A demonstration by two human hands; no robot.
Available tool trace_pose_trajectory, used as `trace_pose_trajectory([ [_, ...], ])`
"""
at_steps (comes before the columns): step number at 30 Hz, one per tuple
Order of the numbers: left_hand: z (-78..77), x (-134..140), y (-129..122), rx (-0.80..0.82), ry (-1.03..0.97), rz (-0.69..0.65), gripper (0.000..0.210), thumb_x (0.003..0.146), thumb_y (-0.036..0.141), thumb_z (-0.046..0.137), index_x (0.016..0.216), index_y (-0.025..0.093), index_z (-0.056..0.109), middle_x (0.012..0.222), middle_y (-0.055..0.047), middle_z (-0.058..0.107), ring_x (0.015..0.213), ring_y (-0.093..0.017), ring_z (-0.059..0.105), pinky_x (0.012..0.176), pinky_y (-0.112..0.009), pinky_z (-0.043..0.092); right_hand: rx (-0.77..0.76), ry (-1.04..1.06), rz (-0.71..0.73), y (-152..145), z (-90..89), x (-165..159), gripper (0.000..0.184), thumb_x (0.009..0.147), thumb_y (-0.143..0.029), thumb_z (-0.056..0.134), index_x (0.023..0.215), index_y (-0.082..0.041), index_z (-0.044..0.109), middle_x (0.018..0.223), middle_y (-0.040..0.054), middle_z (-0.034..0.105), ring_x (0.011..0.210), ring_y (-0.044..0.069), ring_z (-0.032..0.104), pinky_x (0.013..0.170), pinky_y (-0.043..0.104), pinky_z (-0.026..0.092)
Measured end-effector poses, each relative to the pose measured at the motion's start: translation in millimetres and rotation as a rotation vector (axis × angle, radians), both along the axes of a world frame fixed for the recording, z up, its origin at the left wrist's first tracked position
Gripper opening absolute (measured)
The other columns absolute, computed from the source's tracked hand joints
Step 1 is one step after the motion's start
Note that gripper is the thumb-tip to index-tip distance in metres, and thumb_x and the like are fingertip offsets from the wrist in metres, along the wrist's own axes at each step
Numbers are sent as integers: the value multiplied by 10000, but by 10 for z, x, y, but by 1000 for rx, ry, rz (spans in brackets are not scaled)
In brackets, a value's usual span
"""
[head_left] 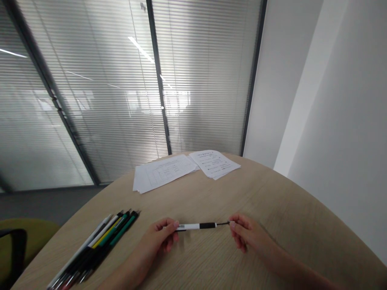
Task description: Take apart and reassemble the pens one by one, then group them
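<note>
Over the near part of the round worktop (pixel 196 201), both forearms reach in from the bottom, angled toward each other. The left hand (pixel 161 237), fingers curled, pinches the rear end of a white pen (pixel 191 226) with a black grip, which lies level between the hands. The right hand (pixel 246 233) closes thumb and forefinger on the end of a thin dark rod (pixel 223 223) projecting from the pen's front. Printed papers (pixel 165 173) lie at the far edge, their lines too small to read; more pens (pixel 99 245) lie along the left edge, no brand legible.
</note>
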State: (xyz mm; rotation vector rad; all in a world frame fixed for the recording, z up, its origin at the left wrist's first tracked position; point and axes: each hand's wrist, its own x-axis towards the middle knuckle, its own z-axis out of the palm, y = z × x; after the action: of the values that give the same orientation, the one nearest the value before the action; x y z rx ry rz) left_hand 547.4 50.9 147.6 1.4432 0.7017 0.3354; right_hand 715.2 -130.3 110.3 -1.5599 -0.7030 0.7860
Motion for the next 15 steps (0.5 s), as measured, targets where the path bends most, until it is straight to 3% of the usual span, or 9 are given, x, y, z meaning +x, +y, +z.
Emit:
trace_pose_trajectory([
  [6,28,-13,47,40,-1,31,293,575,422,612,534,156,498,431,57,493,331,-39,313,362,-170,195,-59,-14,0,-33,-4,136,223,659,-369,526,752,-169,493,530,-55,483,337,35,383,300,148,256],
  [15,45,-34,116,32,-34,137,281,590,395,596,533,160,451,417,80,398,331,-32,270,344,-162,164,-76,22,-96,-66,-27,393,259,689,-420,461,574,-191,419,403,-71,394,311,47,364,297,159,238],
])
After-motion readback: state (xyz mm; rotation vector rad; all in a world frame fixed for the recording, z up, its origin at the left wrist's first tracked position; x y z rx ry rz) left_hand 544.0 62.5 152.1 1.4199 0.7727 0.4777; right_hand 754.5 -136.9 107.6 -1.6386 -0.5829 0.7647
